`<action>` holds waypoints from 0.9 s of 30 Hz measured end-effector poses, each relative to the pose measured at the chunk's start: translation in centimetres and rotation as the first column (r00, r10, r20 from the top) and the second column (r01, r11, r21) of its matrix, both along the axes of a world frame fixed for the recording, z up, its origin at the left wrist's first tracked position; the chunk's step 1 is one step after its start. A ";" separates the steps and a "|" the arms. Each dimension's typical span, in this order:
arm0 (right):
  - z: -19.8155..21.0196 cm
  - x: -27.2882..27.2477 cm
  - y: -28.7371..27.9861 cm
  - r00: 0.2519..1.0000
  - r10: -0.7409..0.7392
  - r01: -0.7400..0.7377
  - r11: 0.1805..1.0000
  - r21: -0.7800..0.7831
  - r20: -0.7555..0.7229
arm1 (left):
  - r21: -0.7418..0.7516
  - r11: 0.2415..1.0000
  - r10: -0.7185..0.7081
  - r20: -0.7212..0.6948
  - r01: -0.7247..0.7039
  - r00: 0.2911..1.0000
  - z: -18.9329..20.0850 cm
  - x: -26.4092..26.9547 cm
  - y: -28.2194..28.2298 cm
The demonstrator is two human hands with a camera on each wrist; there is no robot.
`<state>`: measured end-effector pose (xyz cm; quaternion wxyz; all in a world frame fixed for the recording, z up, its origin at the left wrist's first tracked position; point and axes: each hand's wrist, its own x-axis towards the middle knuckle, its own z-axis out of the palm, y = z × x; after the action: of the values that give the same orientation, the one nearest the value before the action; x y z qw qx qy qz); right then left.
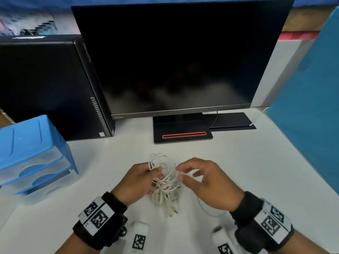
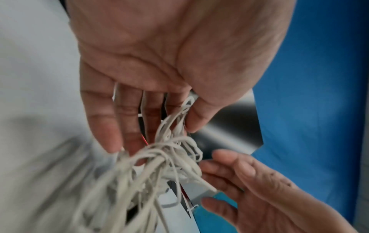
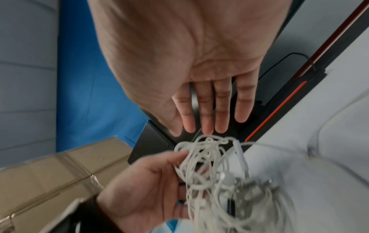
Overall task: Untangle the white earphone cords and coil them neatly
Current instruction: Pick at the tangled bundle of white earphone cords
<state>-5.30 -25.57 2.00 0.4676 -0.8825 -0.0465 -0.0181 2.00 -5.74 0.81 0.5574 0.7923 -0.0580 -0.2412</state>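
Note:
A tangled bunch of white earphone cords (image 1: 165,182) hangs just above the white table (image 1: 256,171), between both hands. My left hand (image 1: 156,170) holds it up, thumb pinching several strands against the index finger; the left wrist view shows that pinch on the cords (image 2: 159,157) by the left hand (image 2: 179,123). My right hand (image 1: 178,174) hovers at the tangle's right side, fingers relaxed and apart. In the right wrist view the right hand (image 3: 199,126) has straight fingers, tips just above the cords (image 3: 205,157). One thin strand (image 1: 207,209) trails on the table under the right wrist.
A black monitor (image 1: 179,57) on its stand base (image 1: 183,134) faces me, with a black computer tower (image 1: 45,85) to the left. A blue drawer unit (image 1: 31,149) stands at near left, a blue partition (image 1: 311,116) at right. Two white tagged objects (image 1: 140,237) lie near the front edge.

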 end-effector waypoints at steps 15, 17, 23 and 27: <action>-2.9 0.0 0.7 0.981 0.124 -0.061 0.930 0.362 -0.151 | -0.355 0.933 -0.110 -0.132 0.057 0.985 0.8 -0.6 0.4; -2.6 0.3 0.5 0.978 0.115 -0.006 0.851 0.525 -0.176 | -0.275 0.952 -0.145 -0.003 0.138 0.989 0.5 -0.6 0.5; -1.8 0.6 0.0 0.939 0.220 0.076 0.619 0.782 -0.266 | -0.255 0.946 -0.182 0.101 0.203 0.978 0.5 -1.0 0.5; -1.2 0.3 0.1 0.951 0.200 0.044 0.665 0.746 -0.234 | -0.340 0.905 -0.248 0.070 0.257 0.966 1.1 -1.2 0.6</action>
<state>-5.05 -25.48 0.78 0.7879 -0.6045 -0.0025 0.1171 0.81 -5.14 1.91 0.6515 0.6705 -0.2083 -0.2874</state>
